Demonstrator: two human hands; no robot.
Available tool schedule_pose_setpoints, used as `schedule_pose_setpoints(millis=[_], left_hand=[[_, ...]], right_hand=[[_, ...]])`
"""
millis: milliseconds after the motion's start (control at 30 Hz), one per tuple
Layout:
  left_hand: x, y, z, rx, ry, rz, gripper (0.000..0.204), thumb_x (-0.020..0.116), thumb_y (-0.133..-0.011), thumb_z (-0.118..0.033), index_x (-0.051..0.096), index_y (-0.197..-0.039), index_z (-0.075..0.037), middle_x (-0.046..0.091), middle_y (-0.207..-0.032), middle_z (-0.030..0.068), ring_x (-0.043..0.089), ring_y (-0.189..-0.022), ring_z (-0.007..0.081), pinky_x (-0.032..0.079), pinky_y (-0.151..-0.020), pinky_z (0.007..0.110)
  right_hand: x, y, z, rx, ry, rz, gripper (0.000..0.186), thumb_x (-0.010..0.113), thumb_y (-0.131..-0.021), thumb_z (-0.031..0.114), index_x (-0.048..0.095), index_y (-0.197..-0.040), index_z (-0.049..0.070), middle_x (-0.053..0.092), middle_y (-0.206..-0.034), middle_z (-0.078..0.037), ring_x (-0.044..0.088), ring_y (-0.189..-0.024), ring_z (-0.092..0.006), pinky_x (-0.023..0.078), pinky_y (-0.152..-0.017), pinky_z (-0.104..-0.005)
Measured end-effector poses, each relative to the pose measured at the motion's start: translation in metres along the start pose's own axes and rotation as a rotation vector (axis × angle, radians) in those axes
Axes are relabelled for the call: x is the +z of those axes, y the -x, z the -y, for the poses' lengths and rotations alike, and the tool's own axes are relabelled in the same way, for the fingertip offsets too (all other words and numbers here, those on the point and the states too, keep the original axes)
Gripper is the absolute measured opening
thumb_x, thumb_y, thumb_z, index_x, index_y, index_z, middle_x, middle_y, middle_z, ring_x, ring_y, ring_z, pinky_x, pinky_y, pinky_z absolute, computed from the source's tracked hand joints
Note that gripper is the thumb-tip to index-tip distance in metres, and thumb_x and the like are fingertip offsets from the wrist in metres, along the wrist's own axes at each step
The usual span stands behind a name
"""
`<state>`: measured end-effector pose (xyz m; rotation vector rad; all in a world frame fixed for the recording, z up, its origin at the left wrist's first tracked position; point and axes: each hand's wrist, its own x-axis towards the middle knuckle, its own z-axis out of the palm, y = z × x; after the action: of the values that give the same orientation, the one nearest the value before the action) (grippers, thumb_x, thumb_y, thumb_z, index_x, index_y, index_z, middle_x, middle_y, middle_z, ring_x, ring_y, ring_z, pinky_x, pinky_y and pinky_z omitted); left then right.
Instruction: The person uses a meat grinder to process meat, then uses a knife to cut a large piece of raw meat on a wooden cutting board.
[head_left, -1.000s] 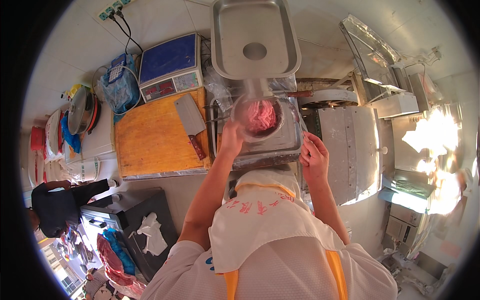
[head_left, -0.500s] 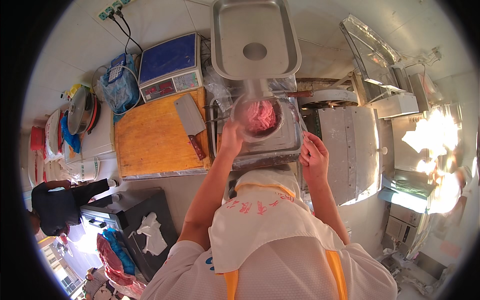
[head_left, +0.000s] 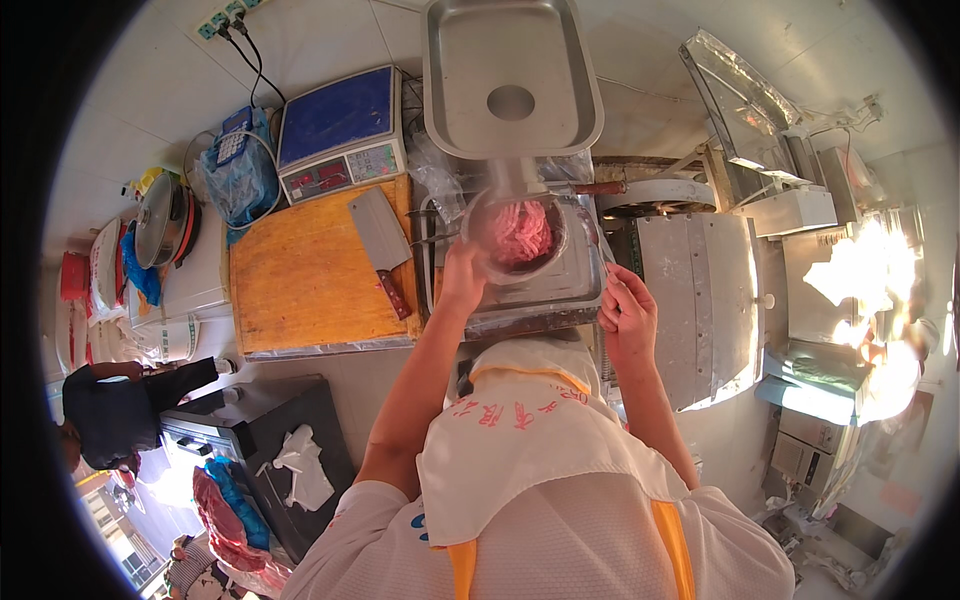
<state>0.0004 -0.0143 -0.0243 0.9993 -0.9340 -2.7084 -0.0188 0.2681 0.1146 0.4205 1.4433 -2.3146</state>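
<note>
One bowl (head_left: 521, 275) holds mince (head_left: 523, 232) (pink strands).

The person wears a white, short-sleeved shirt (head_left: 570, 560) with a fine dimpled texture and a small blue mark (head_left: 420, 522) at the left chest. Over it hangs a white apron (head_left: 540, 460), marked with pinkish-red lettering (head_left: 500, 408) and edged in orange, with broad yellow-orange straps (head_left: 672, 550). The left hand (head_left: 464, 278), right hand (head_left: 628, 312) and forearms (head_left: 410, 400) are bare.

Wide fisheye view from the left camera on the wearer's head, upright, looking steeply down, apron (head_left: 540, 455) close to the lens on the near side of the metal bowl (head_left: 522, 275), scene curving widely around the bowl.
</note>
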Motion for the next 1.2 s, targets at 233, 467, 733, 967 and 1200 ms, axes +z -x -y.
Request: schedule_pose_setpoints(millis=[233,467,733,967,1200], left_hand=[[-0.001,-0.003,0.002,-0.015,0.0,0.002,0.033,0.058,-0.082,0.003,0.059,-0.111,-0.011,0.063,-0.104,0.002,0.064,-0.096,0.0203,0.055,-0.088,0.041],[-0.044,-0.034,0.031,0.386,-0.491,0.13,0.035,0.057,-0.082,0.003,0.06,-0.114,-0.01,0.064,-0.108,0.0025,0.065,-0.1,0.0212,0.056,-0.09,0.042],[-0.05,-0.043,0.037,0.426,-0.521,0.166,0.032,0.057,-0.082,0.003,0.059,-0.112,-0.009,0.064,-0.108,0.0029,0.065,-0.1,0.0221,0.057,-0.09,0.043],[-0.043,-0.037,0.031,0.411,-0.466,0.115,0.027,0.058,-0.082,0.002,0.058,-0.106,-0.01,0.062,-0.098,0.0018,0.064,-0.091,0.0208,0.056,-0.083,0.042],[-0.04,-0.031,0.028,0.422,-0.488,0.112,0.027,0.058,-0.082,0.002,0.058,-0.105,-0.011,0.062,-0.097,0.0012,0.063,-0.091,0.0199,0.055,-0.084,0.04]], right_hand=[[-0.001,0.0,0.0,-0.002,0.001,0.005,0.02,0.067,-0.105,0.01,0.072,-0.124,0.007,0.044,-0.072,0.008,0.034,-0.056,-0.001,0.024,-0.049,-0.0203],[0.002,0.001,0.002,0.001,0.01,0.011,0.02,0.067,-0.105,0.009,0.073,-0.124,0.006,0.043,-0.071,0.008,0.035,-0.056,-0.0013,0.025,-0.049,-0.0203],[0.002,0.001,0.003,-0.001,0.017,0.0,0.02,0.067,-0.105,0.01,0.072,-0.124,0.006,0.043,-0.07,0.008,0.035,-0.055,-0.0013,0.026,-0.049,-0.0203],[0.002,0.0,0.002,0.002,0.017,0.014,0.02,0.067,-0.106,0.01,0.072,-0.125,0.006,0.043,-0.071,0.008,0.034,-0.055,-0.0011,0.026,-0.049,-0.0202],[0.001,-0.001,0.001,-0.001,0.006,0.021,0.02,0.067,-0.105,0.01,0.072,-0.125,0.006,0.044,-0.071,0.008,0.035,-0.055,-0.001,0.026,-0.049,-0.0202]])
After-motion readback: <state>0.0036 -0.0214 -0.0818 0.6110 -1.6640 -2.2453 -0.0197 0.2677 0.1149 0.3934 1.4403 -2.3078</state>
